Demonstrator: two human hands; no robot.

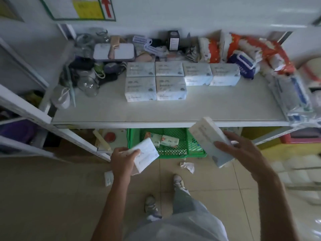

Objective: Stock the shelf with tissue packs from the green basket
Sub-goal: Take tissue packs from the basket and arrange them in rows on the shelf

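Green basket [196,148]: on the floor under the shelf [156,110], a few small packs [164,139] lying inside. White tissue pack [147,153]: in your left hand [124,160], fingers curled round one end, held over the basket's near rim. Second tissue pack [206,138]: gripped by your right hand [243,150], fingers wrapped over its long side, tilted, just before the shelf edge. Six stocked packs [171,87]: on the shelf, four behind, two in front, touching.

Curled left grip [123,160], curled right grip [243,150], apart.
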